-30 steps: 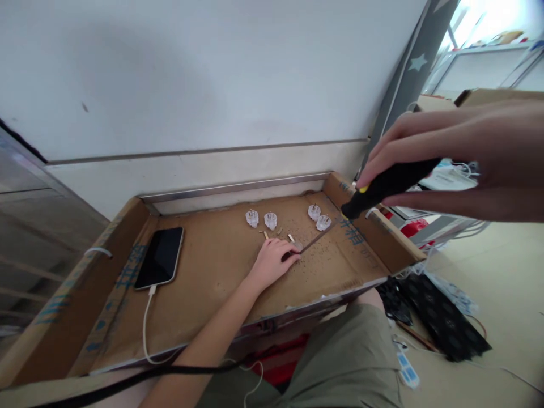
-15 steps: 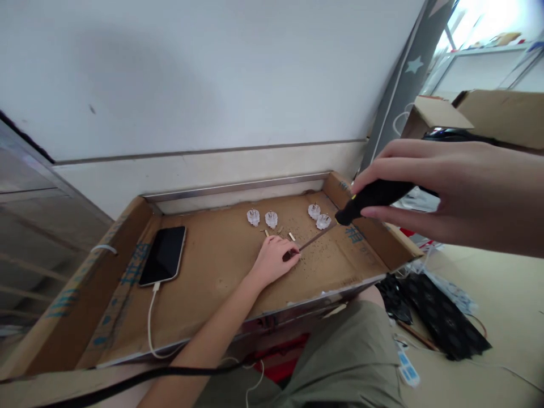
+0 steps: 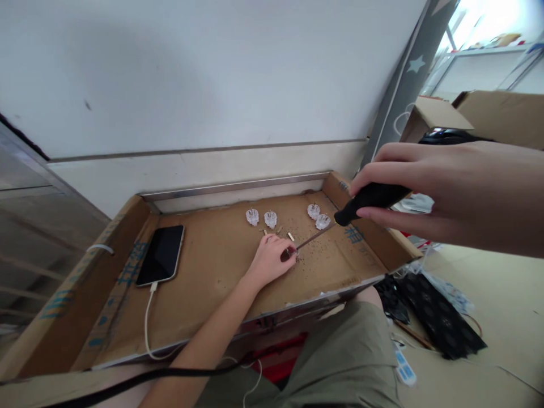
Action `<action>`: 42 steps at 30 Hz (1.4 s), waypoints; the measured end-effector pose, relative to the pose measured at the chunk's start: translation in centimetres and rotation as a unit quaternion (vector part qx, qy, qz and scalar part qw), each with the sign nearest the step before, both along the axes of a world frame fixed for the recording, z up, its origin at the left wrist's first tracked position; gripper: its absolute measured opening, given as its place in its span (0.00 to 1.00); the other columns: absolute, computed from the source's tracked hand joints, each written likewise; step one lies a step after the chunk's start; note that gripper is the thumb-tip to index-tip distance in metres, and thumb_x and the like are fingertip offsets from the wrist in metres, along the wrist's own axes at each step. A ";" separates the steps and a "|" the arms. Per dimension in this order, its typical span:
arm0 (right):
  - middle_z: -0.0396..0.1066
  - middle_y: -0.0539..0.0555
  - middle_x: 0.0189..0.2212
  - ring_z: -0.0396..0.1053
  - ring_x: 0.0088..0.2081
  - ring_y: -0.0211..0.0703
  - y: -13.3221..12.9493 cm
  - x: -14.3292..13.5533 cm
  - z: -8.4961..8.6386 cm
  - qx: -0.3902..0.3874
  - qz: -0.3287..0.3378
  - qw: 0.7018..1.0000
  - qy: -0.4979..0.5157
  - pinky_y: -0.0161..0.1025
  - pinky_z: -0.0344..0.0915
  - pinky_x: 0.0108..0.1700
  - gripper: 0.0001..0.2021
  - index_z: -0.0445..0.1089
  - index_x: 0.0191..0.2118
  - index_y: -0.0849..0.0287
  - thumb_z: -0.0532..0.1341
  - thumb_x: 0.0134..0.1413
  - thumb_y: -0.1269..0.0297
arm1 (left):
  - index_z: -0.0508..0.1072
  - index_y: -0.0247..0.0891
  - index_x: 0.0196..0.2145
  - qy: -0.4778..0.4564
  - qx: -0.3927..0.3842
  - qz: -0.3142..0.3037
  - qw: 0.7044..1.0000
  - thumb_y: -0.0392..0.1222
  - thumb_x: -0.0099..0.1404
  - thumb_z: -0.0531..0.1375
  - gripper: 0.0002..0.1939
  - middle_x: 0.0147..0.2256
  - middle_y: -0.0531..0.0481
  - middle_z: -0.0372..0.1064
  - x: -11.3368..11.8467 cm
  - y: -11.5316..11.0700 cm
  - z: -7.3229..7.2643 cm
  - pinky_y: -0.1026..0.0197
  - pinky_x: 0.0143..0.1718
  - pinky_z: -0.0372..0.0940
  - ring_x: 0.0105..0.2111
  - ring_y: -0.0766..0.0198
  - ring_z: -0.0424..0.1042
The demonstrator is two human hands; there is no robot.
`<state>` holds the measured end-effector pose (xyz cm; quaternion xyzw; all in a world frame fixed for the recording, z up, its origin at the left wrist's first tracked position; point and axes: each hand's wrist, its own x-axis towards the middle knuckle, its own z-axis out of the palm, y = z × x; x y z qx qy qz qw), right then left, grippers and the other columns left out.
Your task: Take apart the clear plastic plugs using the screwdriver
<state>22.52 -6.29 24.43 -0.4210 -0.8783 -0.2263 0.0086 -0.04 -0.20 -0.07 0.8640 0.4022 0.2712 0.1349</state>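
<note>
My right hand (image 3: pixel 399 187) is wrapped round the black handle of a screwdriver (image 3: pixel 368 201), whose thin shaft slants down to the left. Its tip meets the fingers of my left hand (image 3: pixel 274 258), which rests on the cardboard tray (image 3: pixel 212 294). Those fingers pinch a small clear piece (image 3: pixel 294 253), mostly hidden. Beyond the left hand stand two clear plastic pieces with metal pins, one left (image 3: pixel 252 216) and one right (image 3: pixel 270 219). Two more, one behind (image 3: pixel 313 211) and one in front (image 3: pixel 323 221), sit near the shaft. A small brass strip (image 3: pixel 290 236) and dark screws lie around.
A phone (image 3: pixel 161 255) with a white cable (image 3: pixel 148 323) lies at the tray's left. A black cable (image 3: pixel 170 372) crosses below the tray. On the floor at right are a black patterned bag (image 3: pixel 442 317) and a blue-white object (image 3: pixel 405 368). An open carton (image 3: pixel 501 116) stands behind the right hand.
The view has shifted slightly. Both hands keep almost the same places, with the screwdriver still at the left fingertips. A bit more of the clear piece shows there.
</note>
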 end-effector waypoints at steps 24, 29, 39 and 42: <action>0.67 0.47 0.38 0.58 0.19 0.28 0.2 0.4 0.0 0.011 -0.003 1.000 0.014 0.34 0.54 0.23 0.19 0.64 0.46 0.42 0.46 0.55 0.43 | 0.70 0.41 0.32 0.016 0.011 -0.009 1.000 0.48 0.60 0.59 0.08 0.35 0.52 0.71 -0.1 -0.3 0.1 0.56 0.45 0.55 0.40 0.60 0.67; 0.66 0.46 0.37 0.55 0.18 0.25 0.3 0.3 -0.2 0.023 -0.006 1.000 0.012 0.33 0.52 0.22 0.20 0.64 0.46 0.42 0.46 0.55 0.42 | 0.71 0.41 0.33 0.036 0.034 0.019 0.999 0.46 0.61 0.57 0.07 0.36 0.52 0.72 0.4 -0.2 -0.2 0.56 0.44 0.56 0.39 0.60 0.67; 0.63 0.41 0.30 0.37 0.19 0.17 0.6 -1.1 -0.6 0.030 -0.016 0.998 0.060 0.31 0.40 0.30 0.30 0.68 0.41 0.48 0.41 0.47 0.35 | 0.70 0.40 0.32 0.043 0.052 0.050 0.996 0.39 0.61 0.56 0.04 0.34 0.53 0.73 0.4 0.2 -0.2 0.56 0.42 0.56 0.37 0.61 0.68; 0.63 0.41 0.32 0.42 0.19 0.14 0.8 -1.6 -0.3 0.031 -0.031 0.999 0.028 0.31 0.39 0.29 0.31 0.68 0.43 0.49 0.39 0.46 0.37 | 0.70 0.40 0.30 0.037 0.038 0.071 0.996 0.41 0.61 0.56 0.04 0.33 0.53 0.73 0.8 0.1 -0.3 0.56 0.42 0.55 0.37 0.60 0.68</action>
